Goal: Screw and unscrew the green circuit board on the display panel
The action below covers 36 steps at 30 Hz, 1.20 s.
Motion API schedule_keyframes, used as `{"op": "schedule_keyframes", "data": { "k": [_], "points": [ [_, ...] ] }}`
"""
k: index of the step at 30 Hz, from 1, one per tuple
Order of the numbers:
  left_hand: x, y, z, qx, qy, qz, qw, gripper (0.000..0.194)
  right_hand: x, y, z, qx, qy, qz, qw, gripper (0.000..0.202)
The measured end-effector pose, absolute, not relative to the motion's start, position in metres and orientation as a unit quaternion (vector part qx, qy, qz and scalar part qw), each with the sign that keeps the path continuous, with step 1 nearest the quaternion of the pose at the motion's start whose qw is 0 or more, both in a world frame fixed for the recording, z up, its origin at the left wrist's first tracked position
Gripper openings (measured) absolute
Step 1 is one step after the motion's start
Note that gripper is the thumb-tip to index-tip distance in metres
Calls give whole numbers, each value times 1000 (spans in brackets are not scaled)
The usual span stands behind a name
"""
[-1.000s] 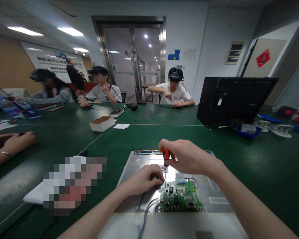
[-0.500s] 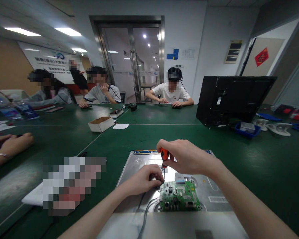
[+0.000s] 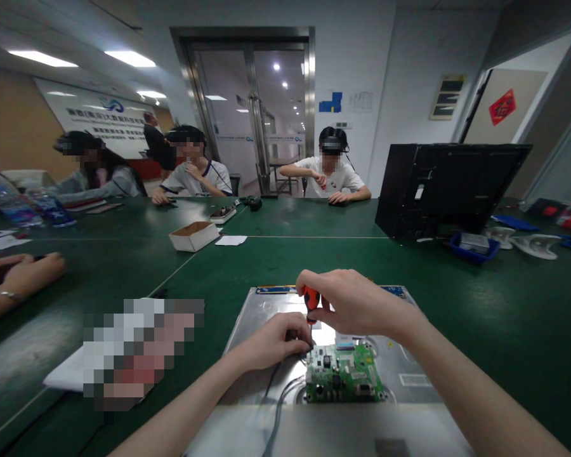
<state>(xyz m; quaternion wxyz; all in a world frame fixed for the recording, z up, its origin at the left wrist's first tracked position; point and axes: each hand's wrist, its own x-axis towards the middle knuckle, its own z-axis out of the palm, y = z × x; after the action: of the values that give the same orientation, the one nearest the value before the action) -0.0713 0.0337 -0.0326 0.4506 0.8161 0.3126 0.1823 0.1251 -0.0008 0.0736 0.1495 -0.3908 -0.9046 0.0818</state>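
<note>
head view: right grip (image 3: 352, 299) holds screwdriver (image 3: 311, 301) upright by green board (image 3: 345, 373).

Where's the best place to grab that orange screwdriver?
Probably its orange handle, from above and the right, as the right hand does: it is thick and uppermost, while the thin shaft points down near the green circuit board.

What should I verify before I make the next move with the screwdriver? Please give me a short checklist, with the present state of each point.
1. Screwdriver gripped in the right hand: ok.
2. Screwdriver pointing down by the far left corner of the green circuit board: ok.
3. Tip properly seated: cannot tell, too small to see.
4. Left hand near that same corner: ok.
5. Circuit board lying on the metal panel: ok.
6. Gray cable apart from the screwdriver: ok.
</note>
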Motion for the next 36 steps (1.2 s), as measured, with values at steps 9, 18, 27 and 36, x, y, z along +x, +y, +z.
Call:
{"op": "schedule_keyframes", "data": {
  "k": [9,18,27,36],
  "points": [
    [-74,36,-33,835,298,172,428,10,125,-1,72,-387,-906,79,153,28],
    [-73,35,-35,830,306,179,432,12,123,-3,72,-389,-907,63,147,24],
    [-72,34,-34,825,308,184,437,11,124,-3,73,-382,-910,56,148,26],
    [-73,34,-30,825,312,183,435,12,125,-2,74,-385,-908,61,151,28]
  ]
}}
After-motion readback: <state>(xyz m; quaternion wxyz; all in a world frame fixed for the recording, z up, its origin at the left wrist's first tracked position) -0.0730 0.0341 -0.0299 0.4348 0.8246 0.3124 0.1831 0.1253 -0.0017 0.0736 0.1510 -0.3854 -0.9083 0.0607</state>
